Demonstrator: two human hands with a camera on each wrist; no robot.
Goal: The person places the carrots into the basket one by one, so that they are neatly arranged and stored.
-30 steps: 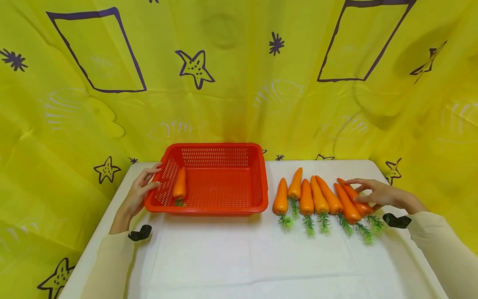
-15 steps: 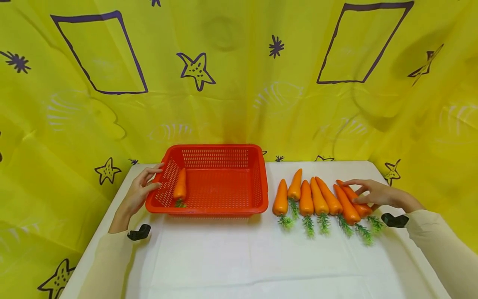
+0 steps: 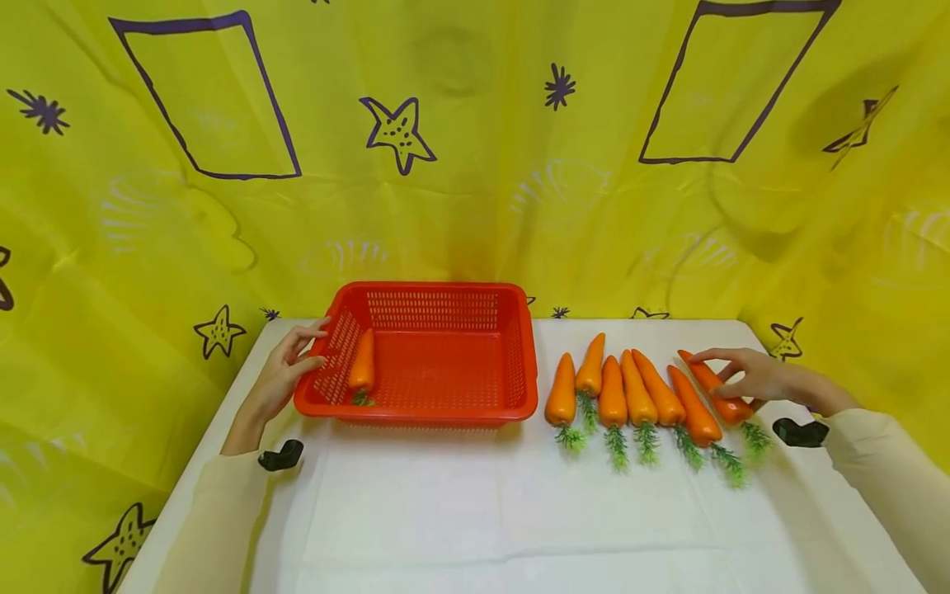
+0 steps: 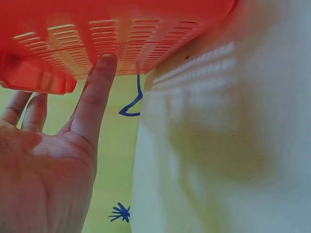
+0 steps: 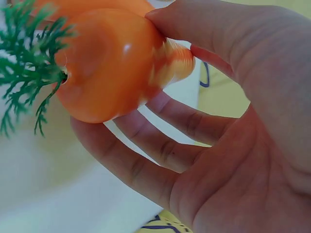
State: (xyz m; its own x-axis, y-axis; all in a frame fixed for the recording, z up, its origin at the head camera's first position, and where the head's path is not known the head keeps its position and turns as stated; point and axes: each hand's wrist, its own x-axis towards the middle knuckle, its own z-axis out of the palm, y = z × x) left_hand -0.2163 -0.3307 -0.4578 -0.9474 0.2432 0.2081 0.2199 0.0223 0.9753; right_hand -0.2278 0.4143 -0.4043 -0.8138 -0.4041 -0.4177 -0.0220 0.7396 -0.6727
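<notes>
My left hand [image 3: 285, 371] is at the left side of a red plastic basket [image 3: 438, 417]. In the left wrist view its straight thumb [image 4: 95, 99] touches the slotted outer wall, with other fingers below the rim farther back. One orange carrot [image 3: 362, 363] with a green top lies inside the basket, along its left end. To the right, my right hand [image 3: 757, 378] grips the rightmost carrot [image 3: 731, 410] of a row. The right wrist view shows that carrot [image 5: 109, 63] between thumb and curled fingers, its leafy top [image 5: 26, 63] hanging free.
Several more carrots [image 3: 612, 392] lie side by side between the basket and my right hand, leafy ends toward me. They rest on a white-covered table [image 3: 490, 511]. A yellow patterned curtain [image 3: 475, 206] hangs behind and at both sides.
My right hand has shifted slightly right with the end carrot, and a gap has opened between it and its neighbour. The left hand keeps its place at the basket.
</notes>
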